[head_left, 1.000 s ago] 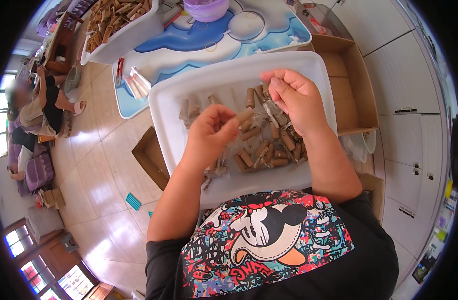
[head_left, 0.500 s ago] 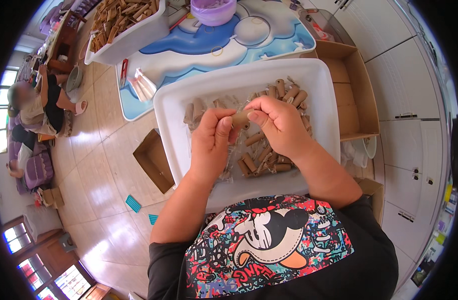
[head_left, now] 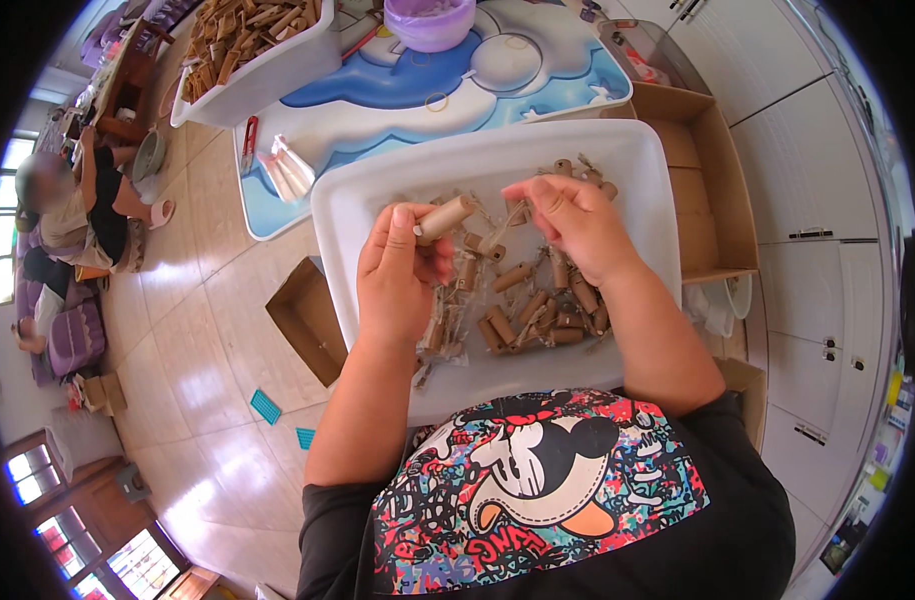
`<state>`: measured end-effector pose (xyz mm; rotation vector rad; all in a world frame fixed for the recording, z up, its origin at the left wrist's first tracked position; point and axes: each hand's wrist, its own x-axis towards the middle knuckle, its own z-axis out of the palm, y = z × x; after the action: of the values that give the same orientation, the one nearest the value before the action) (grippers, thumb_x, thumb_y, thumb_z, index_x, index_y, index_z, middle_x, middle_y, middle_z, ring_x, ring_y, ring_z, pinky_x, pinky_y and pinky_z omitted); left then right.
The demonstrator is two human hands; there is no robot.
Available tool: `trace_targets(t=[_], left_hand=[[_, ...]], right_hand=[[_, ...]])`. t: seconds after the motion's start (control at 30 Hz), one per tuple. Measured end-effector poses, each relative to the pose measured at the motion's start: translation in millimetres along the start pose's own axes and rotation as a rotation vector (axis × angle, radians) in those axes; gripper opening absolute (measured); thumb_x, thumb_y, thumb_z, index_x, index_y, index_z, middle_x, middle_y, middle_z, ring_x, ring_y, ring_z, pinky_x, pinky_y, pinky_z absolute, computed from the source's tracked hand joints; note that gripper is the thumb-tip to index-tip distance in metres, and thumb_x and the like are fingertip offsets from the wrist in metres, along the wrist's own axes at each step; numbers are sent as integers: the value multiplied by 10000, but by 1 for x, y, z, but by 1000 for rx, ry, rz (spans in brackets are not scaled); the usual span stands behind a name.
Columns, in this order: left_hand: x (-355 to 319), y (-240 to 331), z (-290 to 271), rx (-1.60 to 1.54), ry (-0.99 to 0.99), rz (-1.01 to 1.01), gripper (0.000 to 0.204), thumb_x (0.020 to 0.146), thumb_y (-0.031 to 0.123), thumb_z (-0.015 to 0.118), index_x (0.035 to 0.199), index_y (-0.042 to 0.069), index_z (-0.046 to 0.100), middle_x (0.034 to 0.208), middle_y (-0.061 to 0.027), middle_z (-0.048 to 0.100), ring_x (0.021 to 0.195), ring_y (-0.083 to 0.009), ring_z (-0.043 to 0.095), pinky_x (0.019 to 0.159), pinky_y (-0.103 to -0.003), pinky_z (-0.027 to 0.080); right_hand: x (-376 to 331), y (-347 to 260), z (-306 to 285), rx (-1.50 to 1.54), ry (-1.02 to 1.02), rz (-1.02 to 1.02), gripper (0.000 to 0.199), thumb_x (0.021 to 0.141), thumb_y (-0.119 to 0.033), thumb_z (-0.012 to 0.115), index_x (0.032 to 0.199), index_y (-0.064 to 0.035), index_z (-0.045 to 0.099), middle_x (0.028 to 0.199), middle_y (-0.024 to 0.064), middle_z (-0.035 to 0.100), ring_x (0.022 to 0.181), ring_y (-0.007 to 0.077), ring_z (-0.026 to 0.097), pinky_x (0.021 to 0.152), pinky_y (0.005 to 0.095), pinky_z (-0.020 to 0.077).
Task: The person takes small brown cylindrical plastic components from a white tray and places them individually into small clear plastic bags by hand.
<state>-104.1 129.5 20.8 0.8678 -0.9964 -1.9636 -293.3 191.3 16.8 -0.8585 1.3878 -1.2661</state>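
My left hand (head_left: 397,262) grips a small light-brown cylinder (head_left: 443,218) between thumb and fingers, tilted up to the right. To its right, my right hand (head_left: 575,222) is half curled, with a thin pale string (head_left: 497,236) at its fingertips. Whether the string is tied to the held cylinder cannot be made out. Both hands are above a white plastic tub (head_left: 337,205). Several similar brown cylinders (head_left: 513,277) lie in the tub below, some with strings and some in clear plastic wrap.
Behind the tub is a blue-and-white table (head_left: 377,140) bearing a purple bowl (head_left: 427,28), a red cutter (head_left: 248,143) and a white bin of brown pieces (head_left: 267,85). Cardboard boxes (head_left: 712,180) (head_left: 307,322) flank the tub. At far left sits another person (head_left: 67,225).
My hands have moved apart from where they met over the cylinder. The left has turned and holds the cylinder alone; the right has drawn away to the right, with string at its fingers.
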Motion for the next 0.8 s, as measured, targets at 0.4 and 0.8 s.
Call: trace_targets(t=[0.4,0.8], left_hand=[[5,1,-6,-76,-2,80,292,949,286,401,989,26,527,767,-70,561,624,-115,502,555,-242,411],[-6,5,-1,353,-249,179,135,821,24,506,955,18,524,844,-22,539,737,-77,477,664,-215,391]], right_hand=[[-2,5,5,-39,-150,3,164,847,-115,580,983,-26,600,722,-51,516,638,35,455,571,186,379],[-4,-4,2,34,-74,28,217,893,-245,513,786,-61,551,592,-50,427,531,29,363,470,184,287]])
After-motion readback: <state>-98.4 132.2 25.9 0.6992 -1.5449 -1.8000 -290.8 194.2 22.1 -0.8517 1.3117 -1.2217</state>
